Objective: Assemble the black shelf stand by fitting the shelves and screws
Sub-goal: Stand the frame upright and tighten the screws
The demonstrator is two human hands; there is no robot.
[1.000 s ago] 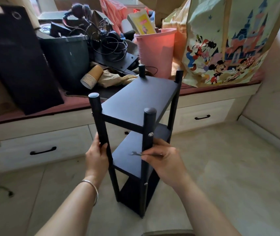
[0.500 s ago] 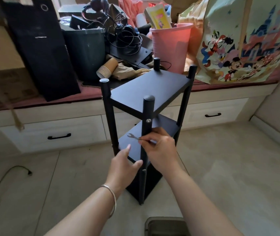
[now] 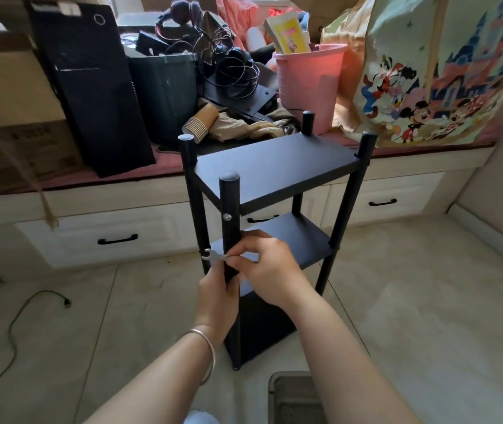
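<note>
At near post [image 3: 229,228], both hands grip wrench [image 3: 213,256].

Two bare forearms in view, no sleeves showing. Left hand [image 3: 218,296]: thin, plain silver-coloured bangle [image 3: 206,350] loose round the wrist, smooth, no charms visible. Right hand [image 3: 270,270]: wrist bare. No rings or watch to be made out on either.

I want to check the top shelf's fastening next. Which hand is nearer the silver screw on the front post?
Right. The right hand holds the wrench just below the screw; the left hand grips the front post lower down, farther from it.
</note>
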